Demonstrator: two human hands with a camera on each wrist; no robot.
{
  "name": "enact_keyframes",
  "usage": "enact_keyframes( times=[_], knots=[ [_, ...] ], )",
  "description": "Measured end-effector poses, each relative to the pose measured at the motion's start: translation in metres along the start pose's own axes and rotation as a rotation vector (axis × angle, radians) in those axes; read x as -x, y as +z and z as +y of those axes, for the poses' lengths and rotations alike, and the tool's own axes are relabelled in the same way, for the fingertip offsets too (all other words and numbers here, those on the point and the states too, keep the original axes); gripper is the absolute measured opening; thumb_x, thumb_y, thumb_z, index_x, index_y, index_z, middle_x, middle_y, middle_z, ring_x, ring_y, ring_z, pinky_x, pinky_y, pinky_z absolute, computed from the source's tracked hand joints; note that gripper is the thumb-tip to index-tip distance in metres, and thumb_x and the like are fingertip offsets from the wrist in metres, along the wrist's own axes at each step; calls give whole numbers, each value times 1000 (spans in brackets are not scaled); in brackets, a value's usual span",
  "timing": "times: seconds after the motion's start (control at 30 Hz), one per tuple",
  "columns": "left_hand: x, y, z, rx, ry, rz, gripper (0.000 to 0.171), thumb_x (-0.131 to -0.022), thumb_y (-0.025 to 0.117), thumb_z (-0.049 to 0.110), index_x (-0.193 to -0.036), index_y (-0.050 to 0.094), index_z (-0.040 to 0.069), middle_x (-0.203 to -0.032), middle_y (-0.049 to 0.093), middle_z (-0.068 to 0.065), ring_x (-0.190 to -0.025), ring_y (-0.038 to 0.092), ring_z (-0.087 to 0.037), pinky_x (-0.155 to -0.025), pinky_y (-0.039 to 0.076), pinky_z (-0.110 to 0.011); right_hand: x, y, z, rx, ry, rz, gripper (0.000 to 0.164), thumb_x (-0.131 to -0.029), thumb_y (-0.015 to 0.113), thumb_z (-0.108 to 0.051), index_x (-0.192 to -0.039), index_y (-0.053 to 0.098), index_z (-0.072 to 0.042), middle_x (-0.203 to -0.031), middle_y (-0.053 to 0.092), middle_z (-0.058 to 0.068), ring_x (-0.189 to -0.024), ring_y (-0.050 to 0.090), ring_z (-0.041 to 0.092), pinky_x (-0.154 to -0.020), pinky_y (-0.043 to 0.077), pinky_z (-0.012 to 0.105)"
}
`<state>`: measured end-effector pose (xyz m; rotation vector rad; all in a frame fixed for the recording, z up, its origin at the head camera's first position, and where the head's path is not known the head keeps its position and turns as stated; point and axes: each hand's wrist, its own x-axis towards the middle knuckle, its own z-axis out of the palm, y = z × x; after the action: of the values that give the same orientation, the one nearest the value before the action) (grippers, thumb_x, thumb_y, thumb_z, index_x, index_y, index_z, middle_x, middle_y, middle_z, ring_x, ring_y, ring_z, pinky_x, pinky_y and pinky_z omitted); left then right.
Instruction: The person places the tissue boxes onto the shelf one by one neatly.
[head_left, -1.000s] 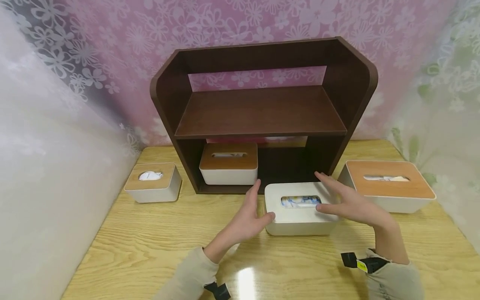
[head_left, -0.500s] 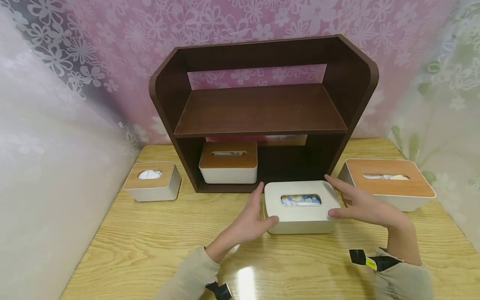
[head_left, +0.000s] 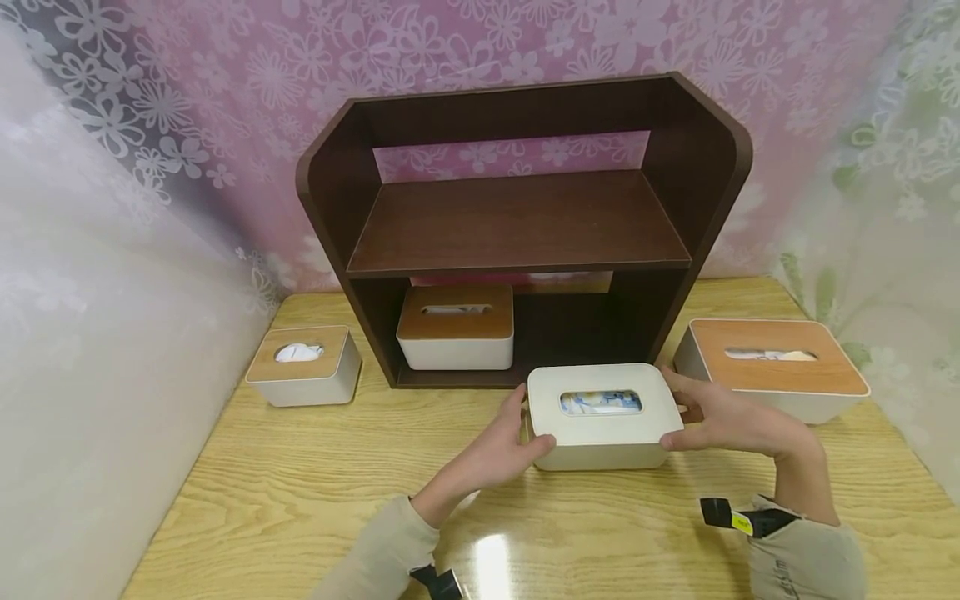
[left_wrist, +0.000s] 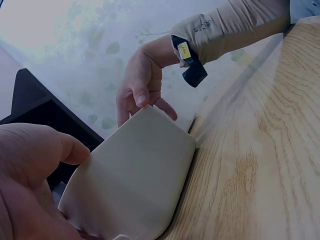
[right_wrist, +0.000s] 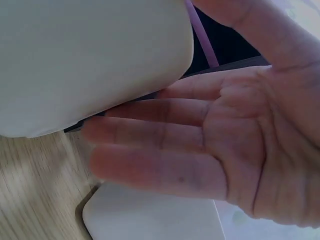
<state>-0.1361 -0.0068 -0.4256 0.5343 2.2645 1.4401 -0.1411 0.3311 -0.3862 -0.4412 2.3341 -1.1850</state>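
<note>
A white tissue box (head_left: 607,429) with a blue-patterned packet showing in its oval slot stands in front of the shelf, right of the middle. My left hand (head_left: 501,446) grips its left end, thumb at the front top edge and fingers along the side. At the other end my right hand (head_left: 731,418) holds the box, thumb on the front corner and fingers round the far side. In the right wrist view, the right hand's fingers (right_wrist: 150,135) reach along the box's lower edge. The left thumb (left_wrist: 75,150) lies against the box rim in the left wrist view.
A dark brown two-tier shelf (head_left: 525,221) stands behind, with a wood-lidded tissue box (head_left: 456,325) at its lower left. A small wood-lidded tissue box (head_left: 303,367) sits on the left of the table (head_left: 315,492). A larger one (head_left: 776,367) sits close beside my right hand.
My right hand has moved from over the lid to the box's right end and taken hold there. My left fingers have closed in on the left end. The box has stayed put.
</note>
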Motion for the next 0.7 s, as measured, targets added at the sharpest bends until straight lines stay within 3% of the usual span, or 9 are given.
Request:
enact_keyframes(
  times=[0.17,0.43,0.57,0.7],
  knots=[
    [0,1,-2,19,0,-4,92,-97,61,32,-158,0,-1,-163,11,-22,-145,27,-37,-115,29,-50,-2,2,1,-29,44,-4,119,-83,80,-20,-158,-11,-5,-143,41,34,-116,58,37,-72,56,38],
    [-1,1,-5,44,59,42,92,-92,68,27,-158,8,5,-157,26,-16,-138,37,-36,-105,42,-46,-6,11,-9,128,-34,60,126,-78,85,-31,-155,-8,6,-156,16,36,-115,58,40,-81,53,26],
    [-2,0,-4,71,105,50,88,-91,69,21,-157,14,6,-150,34,-14,-128,46,-28,-92,50,-34,-4,14,-16,174,-16,81,129,-76,86,-35,-158,-9,-3,-155,22,34,-115,59,38,-81,54,30],
    [-3,1,-4,123,136,44,86,-89,71,14,-156,18,9,-141,42,-10,-116,53,-20,-82,54,-27,-1,18,-26,240,23,116,133,-73,88,-37,-159,-11,-13,-146,38,35,-108,62,32,-80,53,37]
  ],
)
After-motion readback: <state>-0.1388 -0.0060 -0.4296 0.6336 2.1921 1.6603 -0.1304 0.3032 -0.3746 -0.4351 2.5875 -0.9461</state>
